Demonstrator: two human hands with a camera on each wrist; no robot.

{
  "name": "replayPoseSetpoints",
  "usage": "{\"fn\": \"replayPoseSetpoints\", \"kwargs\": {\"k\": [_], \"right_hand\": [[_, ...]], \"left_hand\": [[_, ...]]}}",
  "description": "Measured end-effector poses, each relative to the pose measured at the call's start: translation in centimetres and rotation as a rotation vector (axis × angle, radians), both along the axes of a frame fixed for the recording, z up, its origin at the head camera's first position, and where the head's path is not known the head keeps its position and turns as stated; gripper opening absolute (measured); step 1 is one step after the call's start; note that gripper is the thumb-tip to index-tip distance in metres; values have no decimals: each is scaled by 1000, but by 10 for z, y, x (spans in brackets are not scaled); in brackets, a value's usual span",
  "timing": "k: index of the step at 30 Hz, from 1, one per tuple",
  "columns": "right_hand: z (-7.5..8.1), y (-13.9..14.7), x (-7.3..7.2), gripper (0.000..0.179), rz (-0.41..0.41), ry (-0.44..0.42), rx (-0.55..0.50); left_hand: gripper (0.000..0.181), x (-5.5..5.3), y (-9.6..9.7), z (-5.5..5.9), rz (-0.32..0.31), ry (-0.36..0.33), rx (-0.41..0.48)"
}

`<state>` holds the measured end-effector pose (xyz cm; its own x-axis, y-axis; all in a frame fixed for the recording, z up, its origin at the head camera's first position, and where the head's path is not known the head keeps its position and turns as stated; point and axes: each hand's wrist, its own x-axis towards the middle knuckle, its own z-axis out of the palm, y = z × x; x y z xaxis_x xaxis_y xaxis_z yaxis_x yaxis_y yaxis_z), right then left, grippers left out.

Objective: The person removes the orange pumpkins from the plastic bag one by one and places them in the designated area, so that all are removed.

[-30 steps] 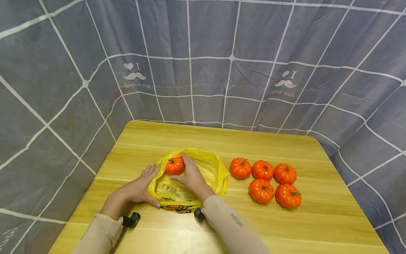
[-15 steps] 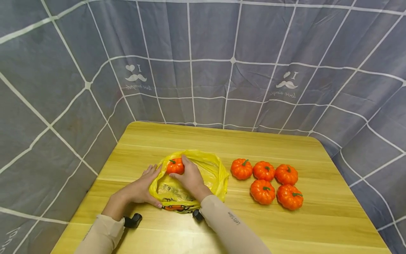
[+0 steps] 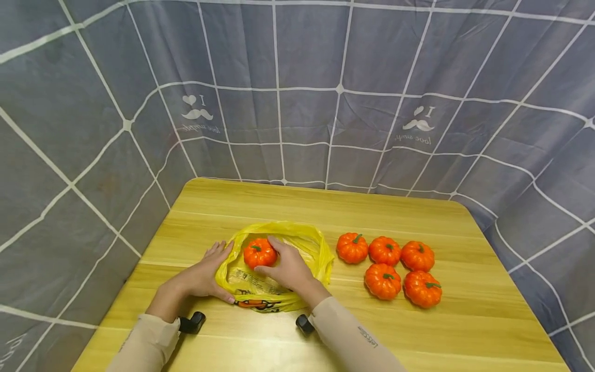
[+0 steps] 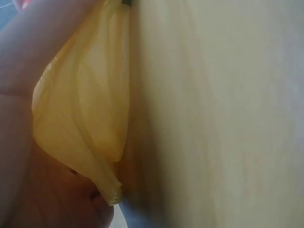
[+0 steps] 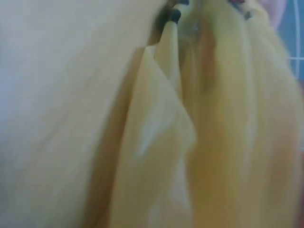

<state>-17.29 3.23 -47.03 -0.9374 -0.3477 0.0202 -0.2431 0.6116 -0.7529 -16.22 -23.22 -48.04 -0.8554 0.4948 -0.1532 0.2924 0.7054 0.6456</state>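
A yellow plastic bag (image 3: 321, 258) lies on the table with its mouth spread wide. Inside it, toward the left, is a small orange pumpkin (image 3: 259, 253) with a green stem. My right hand (image 3: 290, 266) reaches over the bag's front rim and holds this pumpkin between thumb and fingers from its right side. Spread along the bag's left side, my left hand (image 3: 200, 276) touches the rim, its thumb near the front corner. In the left wrist view, yellow plastic (image 4: 90, 99) lies against the left hand; the right wrist view has blurred bag folds (image 5: 156, 137).
Several more orange pumpkins (image 3: 382, 281) stand in two rows on the table to the right of the bag. The wooden table (image 3: 297, 336) has a grey checked curtain (image 3: 307, 119) behind it and at both sides.
My right hand and the pumpkin have come slightly nearer to me, and more of the pumpkin shows. The left hand keeps its place on the bag.
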Motion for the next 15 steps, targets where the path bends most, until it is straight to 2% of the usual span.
{"fn": "replayPoseSetpoints", "kwargs": {"k": [6,15], "right_hand": [[8,36,16,83,-60,-6,-122],[16,103,39,84,-216,75,-189]], "left_hand": [[142,0,-4,0,10,-4,-6],[141,3,-13,0,29,-9,-6]]}}
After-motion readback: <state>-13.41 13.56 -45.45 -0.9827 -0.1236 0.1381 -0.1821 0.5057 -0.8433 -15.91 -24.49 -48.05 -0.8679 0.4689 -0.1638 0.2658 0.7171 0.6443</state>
